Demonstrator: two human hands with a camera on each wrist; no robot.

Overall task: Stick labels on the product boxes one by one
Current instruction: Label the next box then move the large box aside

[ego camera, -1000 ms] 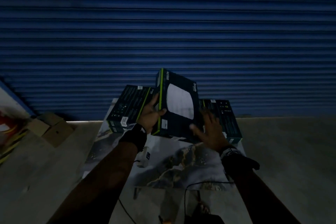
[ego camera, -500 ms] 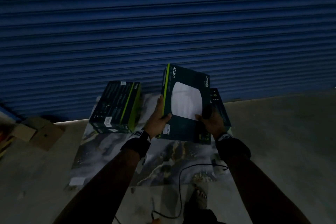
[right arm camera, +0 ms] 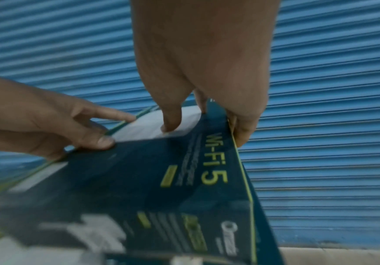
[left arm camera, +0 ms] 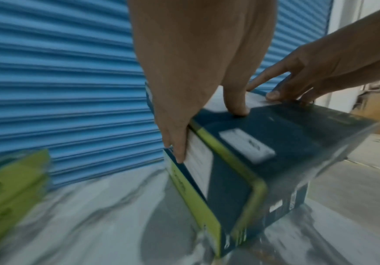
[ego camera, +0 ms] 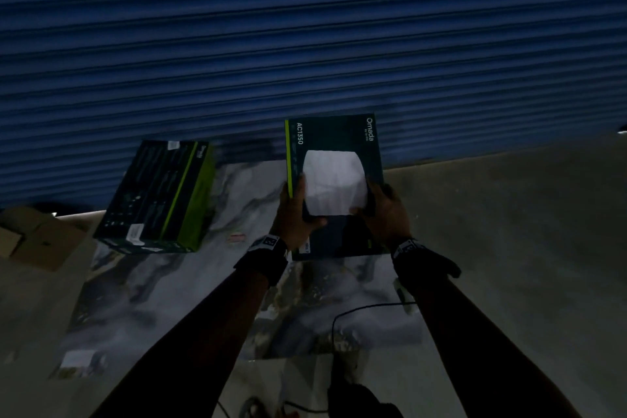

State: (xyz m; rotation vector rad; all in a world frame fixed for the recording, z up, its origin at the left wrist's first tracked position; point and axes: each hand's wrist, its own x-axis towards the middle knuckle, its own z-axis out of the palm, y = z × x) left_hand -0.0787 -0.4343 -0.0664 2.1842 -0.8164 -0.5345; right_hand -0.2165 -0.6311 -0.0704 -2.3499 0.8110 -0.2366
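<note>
**A:** What do I have in front of me?

**B:** I see both hands on one dark box (ego camera: 334,159) with a lime edge and a white picture on its top face. My left hand (ego camera: 298,214) clasps the near left side: thumb curled onto the top, fingers (left arm camera: 175,141) running down the side. My right hand (ego camera: 383,210) grips the near right side the same way, thumb pressed on the white picture, fingers (right arm camera: 243,125) wrapped past the edge.

**A:** Is the box lying flat?

**B:** It is tilted, far end raised, above the marbled sheet (ego camera: 163,299) on the floor. Whether its near end touches the sheet I cannot tell.

**A:** Any labels?

**B:** A white label (left arm camera: 246,146) sits on the end face near my left hand; its print is too blurred to read.

**A:** And the rest?

**B:** A second box (ego camera: 159,193) lies well to the left on the sheet, with small white stickers. A black cable (ego camera: 359,310) loops near my right forearm. A blue shutter (ego camera: 305,44) stands behind, and cardboard (ego camera: 34,241) lies far left.
</note>
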